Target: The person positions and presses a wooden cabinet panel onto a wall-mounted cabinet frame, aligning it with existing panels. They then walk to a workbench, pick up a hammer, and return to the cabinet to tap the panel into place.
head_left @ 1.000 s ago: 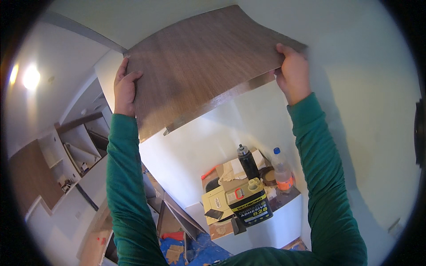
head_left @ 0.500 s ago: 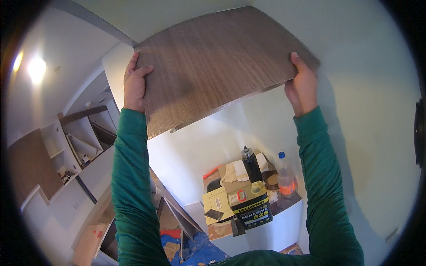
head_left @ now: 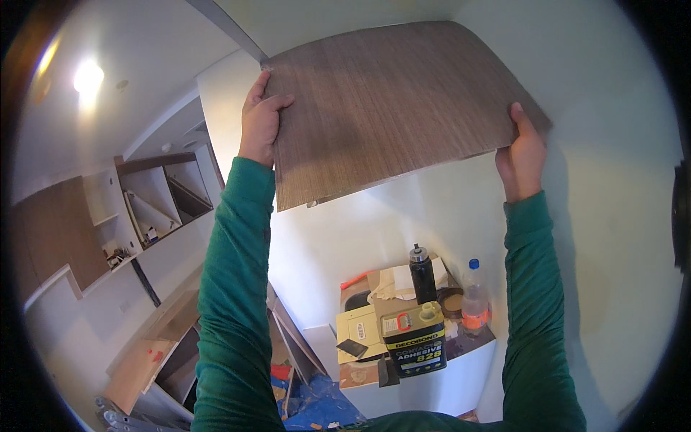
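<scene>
A brown wood-grain panel [head_left: 403,101] is raised high in front of me, close to the pale walls. My left hand [head_left: 263,122] grips its left edge, thumb on the brown face and index finger stretched up along the side toward the far corner. On the right, my right hand [head_left: 524,155] holds the near right corner, with the thumb over the face and the other fingers tucked underneath. Whatever lies behind the panel is hidden by it.
Below stands a ledge [head_left: 432,389] crowded with an adhesive can [head_left: 414,338], a black bottle [head_left: 422,277], a clear plastic bottle [head_left: 475,299] and a cream box [head_left: 360,327]. Open cabinets [head_left: 155,194] hang at left. Blue sheeting [head_left: 324,403] covers the floor.
My view has shifted, so panel, hands and surroundings all sit farther right in the picture. Both hands keep the same hold on the panel.
</scene>
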Tool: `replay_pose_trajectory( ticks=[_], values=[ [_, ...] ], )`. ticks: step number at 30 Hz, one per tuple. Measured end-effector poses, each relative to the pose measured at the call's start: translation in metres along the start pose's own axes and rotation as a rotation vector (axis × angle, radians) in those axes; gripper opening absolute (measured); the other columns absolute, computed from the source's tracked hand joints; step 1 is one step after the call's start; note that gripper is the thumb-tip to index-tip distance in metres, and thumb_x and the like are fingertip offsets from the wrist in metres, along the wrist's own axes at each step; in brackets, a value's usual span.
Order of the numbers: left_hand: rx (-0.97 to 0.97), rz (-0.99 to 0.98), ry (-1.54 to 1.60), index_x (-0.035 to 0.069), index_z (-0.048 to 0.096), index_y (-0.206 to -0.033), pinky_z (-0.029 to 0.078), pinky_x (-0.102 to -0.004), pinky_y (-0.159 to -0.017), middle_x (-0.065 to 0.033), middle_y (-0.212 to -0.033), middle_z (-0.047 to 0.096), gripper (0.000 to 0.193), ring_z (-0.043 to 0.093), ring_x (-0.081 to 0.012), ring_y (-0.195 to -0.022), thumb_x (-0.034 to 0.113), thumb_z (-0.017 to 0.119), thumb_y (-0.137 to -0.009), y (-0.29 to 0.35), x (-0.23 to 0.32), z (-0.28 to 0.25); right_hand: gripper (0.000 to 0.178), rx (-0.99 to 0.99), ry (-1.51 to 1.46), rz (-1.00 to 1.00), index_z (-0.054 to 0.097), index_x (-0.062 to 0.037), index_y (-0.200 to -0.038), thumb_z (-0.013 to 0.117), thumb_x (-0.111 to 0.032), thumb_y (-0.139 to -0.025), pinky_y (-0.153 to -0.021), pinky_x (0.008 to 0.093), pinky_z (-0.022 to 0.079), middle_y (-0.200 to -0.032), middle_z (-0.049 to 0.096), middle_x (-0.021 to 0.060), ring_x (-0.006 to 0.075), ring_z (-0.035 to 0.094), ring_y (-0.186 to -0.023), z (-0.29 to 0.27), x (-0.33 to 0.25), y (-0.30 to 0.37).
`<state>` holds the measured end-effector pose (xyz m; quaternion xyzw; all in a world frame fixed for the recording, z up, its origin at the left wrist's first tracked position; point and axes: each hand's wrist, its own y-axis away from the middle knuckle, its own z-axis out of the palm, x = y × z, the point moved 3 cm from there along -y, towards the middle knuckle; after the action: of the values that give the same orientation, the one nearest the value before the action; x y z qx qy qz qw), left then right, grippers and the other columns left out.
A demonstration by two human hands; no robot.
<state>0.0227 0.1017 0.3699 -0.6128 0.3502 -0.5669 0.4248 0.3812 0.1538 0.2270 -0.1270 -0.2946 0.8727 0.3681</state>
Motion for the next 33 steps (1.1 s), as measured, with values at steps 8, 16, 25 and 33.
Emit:
replay_pose_trajectory(
  ticks=[8, 16, 25, 33],
  values=[
    [0.017, -0.005, -0.001, -0.001, 0.033, -0.147, 0.056, -0.0348, -0.091, -0.0195, -0.128, 0.054, 0.071, 0.063, -0.0266, -0.107, -0.006, 0.059, -0.081, 0.0, 0.002, 0.0, 0.052, 0.098, 0.071, 0.016, 0.043, 0.0046, -0.132, 0.069, -0.013, -0.09, -0.102, 0.0396, 0.043, -0.131, 0.052, 0.0166, 0.0271, 0.05, -0.121, -0.003, 0.004, 0.004],
    [-0.004, 0.018, -0.017, 0.0, 0.035, -0.147, 0.056, -0.0347, -0.09, -0.019, -0.129, 0.055, 0.069, 0.064, -0.0257, -0.106, -0.005, 0.059, -0.082, -0.007, -0.006, -0.006, 0.058, 0.198, 0.177, 0.003, 0.039, 0.0086, -0.132, 0.07, -0.012, -0.088, -0.1, 0.0392, 0.044, -0.126, 0.053, 0.0202, 0.0304, 0.053, -0.116, -0.006, 0.008, 0.004],
    [-0.001, -0.012, -0.028, 0.001, 0.036, -0.146, 0.056, -0.0338, -0.089, -0.0181, -0.128, 0.056, 0.069, 0.065, -0.0251, -0.103, -0.006, 0.058, -0.081, -0.009, -0.005, -0.008, 0.054, -0.085, 0.076, 0.101, 0.045, 0.0034, -0.129, 0.069, -0.028, -0.092, -0.079, 0.041, 0.057, -0.124, 0.057, 0.0181, 0.029, 0.062, -0.104, -0.001, -0.007, 0.007],
    [0.0, -0.022, 0.007, 0.001, 0.034, -0.148, 0.057, -0.0346, -0.088, -0.0196, -0.127, 0.057, 0.07, 0.066, -0.0265, -0.101, -0.005, 0.057, -0.082, -0.005, 0.0, -0.006, 0.039, -0.217, 0.033, 0.297, 0.052, -0.001, -0.123, 0.066, -0.021, -0.093, -0.078, 0.0435, 0.06, -0.118, 0.061, 0.0163, 0.0289, 0.064, -0.105, 0.019, -0.004, 0.034]
  ],
)
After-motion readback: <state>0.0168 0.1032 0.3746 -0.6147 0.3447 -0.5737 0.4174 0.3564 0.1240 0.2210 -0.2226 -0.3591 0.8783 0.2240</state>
